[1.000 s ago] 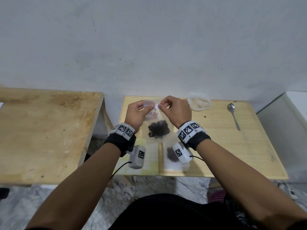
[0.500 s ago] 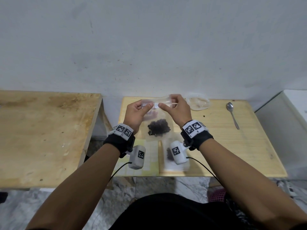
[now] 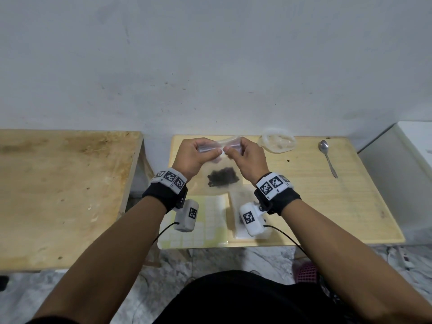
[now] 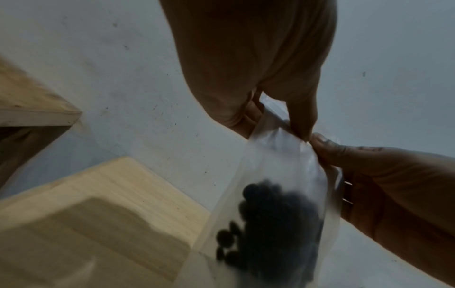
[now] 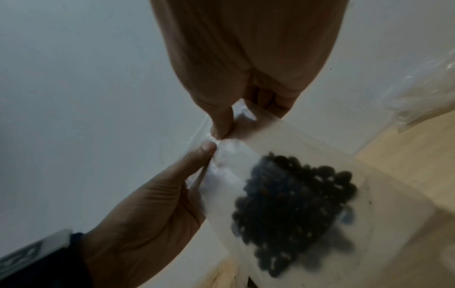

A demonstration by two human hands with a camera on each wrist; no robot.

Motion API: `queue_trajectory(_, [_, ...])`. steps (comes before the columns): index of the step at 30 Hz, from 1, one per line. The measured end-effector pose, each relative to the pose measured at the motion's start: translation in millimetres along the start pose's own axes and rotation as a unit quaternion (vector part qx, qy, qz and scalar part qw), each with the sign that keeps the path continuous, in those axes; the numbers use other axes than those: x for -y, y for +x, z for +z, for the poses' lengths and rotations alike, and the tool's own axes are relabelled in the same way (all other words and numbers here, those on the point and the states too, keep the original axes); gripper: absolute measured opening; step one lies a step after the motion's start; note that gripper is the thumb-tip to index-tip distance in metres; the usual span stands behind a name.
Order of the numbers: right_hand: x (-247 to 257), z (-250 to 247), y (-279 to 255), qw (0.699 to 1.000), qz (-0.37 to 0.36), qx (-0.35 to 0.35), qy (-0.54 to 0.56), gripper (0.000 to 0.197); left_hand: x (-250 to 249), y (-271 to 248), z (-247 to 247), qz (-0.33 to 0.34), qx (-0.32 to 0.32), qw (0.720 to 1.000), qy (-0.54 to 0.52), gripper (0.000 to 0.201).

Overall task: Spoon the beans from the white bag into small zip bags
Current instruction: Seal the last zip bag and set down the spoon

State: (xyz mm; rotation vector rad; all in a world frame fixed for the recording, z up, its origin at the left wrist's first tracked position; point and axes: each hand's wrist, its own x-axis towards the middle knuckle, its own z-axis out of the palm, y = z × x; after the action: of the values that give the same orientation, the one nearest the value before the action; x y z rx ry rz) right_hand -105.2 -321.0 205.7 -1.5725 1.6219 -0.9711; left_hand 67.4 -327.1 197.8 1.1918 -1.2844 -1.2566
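Note:
A small clear zip bag (image 3: 222, 169) with dark beans (image 3: 223, 180) in its bottom hangs over the light wooden table (image 3: 304, 206). My left hand (image 3: 210, 149) and right hand (image 3: 233, 148) both pinch its top edge, thumbs nearly touching at the middle. The left wrist view shows the left hand (image 4: 295, 126) pinching the strip above the beans (image 4: 270, 224). The right wrist view shows the right hand (image 5: 225, 126) pinching beside the left thumb (image 5: 204, 152), with the beans (image 5: 295, 204) below. The crumpled white bag (image 3: 278, 142) lies at the table's back, and the spoon (image 3: 327, 157) lies to its right.
Another zip bag with beans (image 3: 236, 206) lies near the table's front edge, partly hidden by my right wrist camera. A yellowish sheet (image 3: 210, 220) lies beside it. A loose bean (image 3: 288, 160) sits near the white bag. A second wooden table (image 3: 58, 195) stands to the left.
My right fingers slid right along the bag's top edge, then came back to the middle next to the left thumb. The bag stays held above the table.

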Motion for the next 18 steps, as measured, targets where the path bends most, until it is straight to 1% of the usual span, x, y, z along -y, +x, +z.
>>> queue_trajectory(6, [2.8, 14.0, -3.8, 1.000, -0.011, -0.026, 0.001, 0.023, 3.3, 4.9, -12.7, 0.005, 0.005, 1.000, -0.007, 0.017])
queue_trajectory(10, [0.8, 17.3, -5.8, 0.999, -0.015, -0.052, -0.007, 0.020, 8.3, 7.0, -19.0, -0.003, 0.018, 0.999, -0.032, 0.021])
queue_trajectory(14, [-2.8, 16.5, -6.8, 0.998, -0.006, -0.060, 0.001, 0.015, 14.4, 4.8, -12.2, -0.037, 0.008, 0.994, -0.103, 0.021])
queue_trajectory(18, [-15.9, 13.8, -4.0, 0.997, 0.031, -0.064, 0.026, 0.019, 26.1, 3.1, -3.8, -0.073, 0.011, 0.988, -0.135, 0.025])
